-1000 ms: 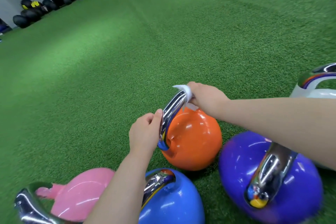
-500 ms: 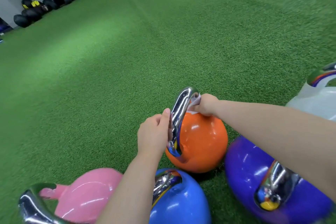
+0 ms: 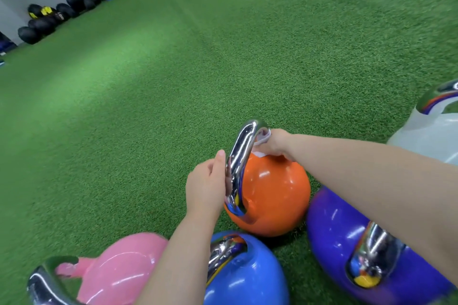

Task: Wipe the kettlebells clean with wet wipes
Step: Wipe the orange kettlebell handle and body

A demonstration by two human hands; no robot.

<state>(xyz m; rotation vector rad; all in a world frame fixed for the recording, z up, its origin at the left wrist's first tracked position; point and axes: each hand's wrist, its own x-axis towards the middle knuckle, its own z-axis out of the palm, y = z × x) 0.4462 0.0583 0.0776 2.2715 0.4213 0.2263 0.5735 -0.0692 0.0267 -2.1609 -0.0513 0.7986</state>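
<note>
Since a second ago, our right hand (image 3: 273, 145) has carried the wet wipe (image 3: 263, 138) from the top of the chrome handle (image 3: 239, 163) down its far side, and its fingers now pinch the wipe against the handle just above the orange kettlebell (image 3: 270, 195). Our left hand (image 3: 207, 187) curls its fingers around the handle's near side, thumb upright. Just behind our left wrist sit the blue kettlebell (image 3: 244, 277) and pink kettlebell (image 3: 119, 272); under our right forearm lies the purple kettlebell (image 3: 347, 238), all on green turf (image 3: 173, 82).
</note>
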